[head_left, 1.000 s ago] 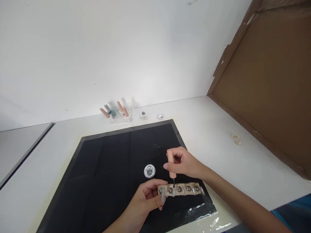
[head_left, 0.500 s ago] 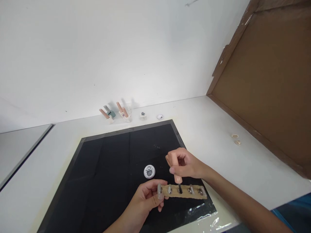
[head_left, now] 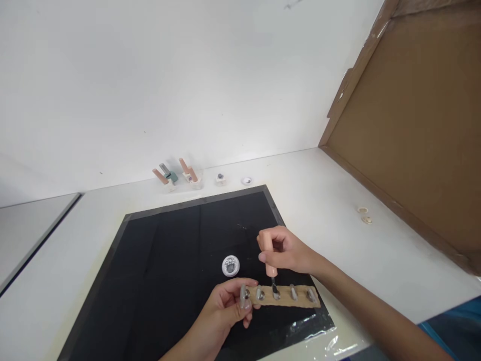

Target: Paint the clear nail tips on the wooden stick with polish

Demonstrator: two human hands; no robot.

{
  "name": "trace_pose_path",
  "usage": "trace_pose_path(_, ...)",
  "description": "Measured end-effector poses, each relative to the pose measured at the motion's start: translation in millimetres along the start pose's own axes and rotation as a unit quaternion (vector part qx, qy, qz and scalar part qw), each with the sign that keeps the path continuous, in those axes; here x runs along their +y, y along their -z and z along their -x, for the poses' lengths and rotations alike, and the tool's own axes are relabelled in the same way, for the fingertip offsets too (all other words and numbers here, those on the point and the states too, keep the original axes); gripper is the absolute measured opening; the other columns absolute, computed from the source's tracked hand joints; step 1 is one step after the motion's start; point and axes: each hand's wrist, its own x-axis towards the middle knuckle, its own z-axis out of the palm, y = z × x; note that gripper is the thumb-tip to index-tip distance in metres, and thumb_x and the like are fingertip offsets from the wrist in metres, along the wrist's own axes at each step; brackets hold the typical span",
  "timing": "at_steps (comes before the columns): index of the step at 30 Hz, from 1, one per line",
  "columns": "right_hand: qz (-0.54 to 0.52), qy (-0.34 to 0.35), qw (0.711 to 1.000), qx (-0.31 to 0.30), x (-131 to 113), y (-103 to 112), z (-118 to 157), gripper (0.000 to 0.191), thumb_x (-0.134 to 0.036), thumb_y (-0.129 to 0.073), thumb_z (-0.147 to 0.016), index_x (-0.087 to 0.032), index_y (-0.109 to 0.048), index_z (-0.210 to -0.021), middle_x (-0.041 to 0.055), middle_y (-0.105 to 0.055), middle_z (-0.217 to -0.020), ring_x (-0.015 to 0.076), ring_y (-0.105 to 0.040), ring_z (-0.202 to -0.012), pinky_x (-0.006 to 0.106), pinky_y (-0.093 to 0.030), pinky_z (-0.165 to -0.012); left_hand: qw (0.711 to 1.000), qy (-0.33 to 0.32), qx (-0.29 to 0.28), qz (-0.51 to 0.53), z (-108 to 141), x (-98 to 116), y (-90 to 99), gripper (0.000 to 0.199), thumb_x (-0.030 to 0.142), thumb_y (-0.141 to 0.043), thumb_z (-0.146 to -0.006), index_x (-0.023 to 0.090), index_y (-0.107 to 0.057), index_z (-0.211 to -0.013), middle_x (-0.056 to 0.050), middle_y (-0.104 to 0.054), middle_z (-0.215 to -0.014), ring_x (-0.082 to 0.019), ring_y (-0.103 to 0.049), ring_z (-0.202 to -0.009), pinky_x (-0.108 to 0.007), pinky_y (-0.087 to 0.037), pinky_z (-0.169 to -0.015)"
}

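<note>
Polish brush, pinched in the right hand, has shifted along the nail-tip strip stretching rightward from the left hand's clasp.

One view, from the head — forward and down, black mat near, white wall beyond.

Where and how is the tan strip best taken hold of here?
Probably by its left end, thumb and fingers pinching from the left, as the left hand does: the strip is long and narrow, pale pieces stud it, and the brush is at its middle.
</note>
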Motion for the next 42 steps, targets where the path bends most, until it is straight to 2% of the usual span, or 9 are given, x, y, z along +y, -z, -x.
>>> trace_pose_path(9,0.008,0.009,0.998,0.056,1.5,2.7,-3.8,0.033,-0.025,-0.067,-0.079,-0.019,-0.044,-0.056,-0.0045,-0.057,-0.051,0.0074,-0.041,-0.043,0.022,-0.026,-0.043,1.0,0.001,0.007,0.003,-3.0,-1.0,0.0,0.038,0.035,-0.085,-0.052,0.017,-0.074,-0.083,-0.002,-0.066,-0.064,-0.008,-0.05,-0.053,-0.023,-0.037,-0.052)
trace_pose_path(13,-0.008,0.023,0.999,0.02,1.4,1.7,-1.8,0.032,-0.027,-0.065,-0.08,-0.019,-0.045,-0.057,-0.004,-0.056,-0.051,0.0076,-0.035,-0.045,0.023,-0.025,-0.044,1.0,-0.001,0.004,0.003,-0.6,-2.0,2.1,0.036,0.034,-0.084,-0.054,0.017,-0.074,-0.084,-0.002,-0.066,-0.066,-0.009,-0.051,-0.053,-0.023,-0.038,-0.053)
trace_pose_path(18,0.007,-0.002,0.999,-0.031,-1.8,-2.2,0.8,0.029,-0.022,-0.066,-0.08,-0.019,-0.048,-0.058,-0.0031,-0.06,-0.05,0.0084,-0.036,-0.045,0.023,-0.024,-0.045,1.0,-0.002,0.0,0.002,0.1,-1.8,2.4,0.036,0.033,-0.084,-0.055,0.016,-0.074,-0.085,-0.002,-0.066,-0.066,-0.009,-0.051,-0.054,-0.023,-0.037,-0.053)
trace_pose_path(21,0.017,-0.009,1.0,-0.007,-2.1,-2.1,-0.3,0.03,-0.023,-0.068,-0.078,-0.019,-0.048,-0.057,-0.0033,-0.059,-0.05,0.0081,-0.036,-0.045,0.023,-0.024,-0.044,1.0,-0.003,0.004,0.007,0.0,-1.8,1.9,0.035,0.033,-0.084,-0.055,0.017,-0.074,-0.085,-0.002,-0.066,-0.066,-0.009,-0.051,-0.054,-0.023,-0.038,-0.053)
trace_pose_path(25,0.021,-0.008,0.998,0.058,-1.4,-0.1,-2.9,0.032,-0.028,-0.067,-0.079,-0.019,-0.046,-0.057,-0.0049,-0.054,-0.051,0.0074,-0.035,-0.045,0.022,-0.024,-0.043,1.0,0.004,0.003,0.016,-0.7,-1.5,1.3,0.035,0.033,-0.085,-0.053,0.017,-0.074,-0.083,-0.002,-0.066,-0.064,-0.008,-0.05,-0.052,-0.023,-0.036,-0.052)
trace_pose_path(28,0.002,0.007,0.997,0.075,-1.7,0.9,-3.6,0.035,-0.033,-0.064,-0.081,-0.019,-0.045,-0.056,-0.0054,-0.048,-0.053,0.0078,-0.037,-0.048,0.023,-0.028,-0.047,1.0,0.007,0.003,0.027,-1.6,-2.0,1.9,0.036,0.033,-0.085,-0.053,0.016,-0.074,-0.083,-0.002,-0.065,-0.064,-0.008,-0.05,-0.051,-0.022,-0.036,-0.051)
trace_pose_path(32,-0.023,0.03,0.999,0.035,-1.5,1.0,-2.0,0.034,-0.035,-0.064,-0.082,-0.017,-0.046,-0.058,-0.0045,-0.045,-0.06,0.0077,-0.039,-0.052,0.023,-0.03,-0.051,0.999,0.01,-0.006,0.042,-3.4,-4.2,4.2,0.036,0.031,-0.085,-0.054,0.016,-0.073,-0.084,-0.002,-0.064,-0.064,-0.007,-0.048,-0.05,-0.022,-0.034,-0.049)
trace_pose_path(36,-0.028,0.031,0.999,-0.003,-0.1,1.1,0.3,0.029,-0.032,-0.063,-0.083,-0.017,-0.049,-0.062,-0.0039,-0.049,-0.059,0.0083,-0.042,-0.052,0.023,-0.034,-0.051,0.999,0.014,-0.014,0.048,-4.4,-4.4,5.0,0.036,0.031,-0.084,-0.055,0.015,-0.072,-0.085,-0.002,-0.063,-0.064,-0.006,-0.046,-0.049,-0.021,-0.033,-0.048)
trace_pose_path(42,-0.008,0.026,1.0,-0.001,2.4,2.5,0.2,0.027,-0.033,-0.062,-0.084,-0.019,-0.051,-0.064,-0.0031,-0.055,-0.058,0.0098,-0.048,-0.053,0.024,-0.039,-0.052,0.998,0.013,-0.011,0.058,-2.9,-3.0,4.3,0.033,0.03,-0.084,-0.056,0.015,-0.072,-0.084,-0.002,-0.062,-0.064,-0.006,-0.046,-0.05,-0.021,-0.033,-0.049)
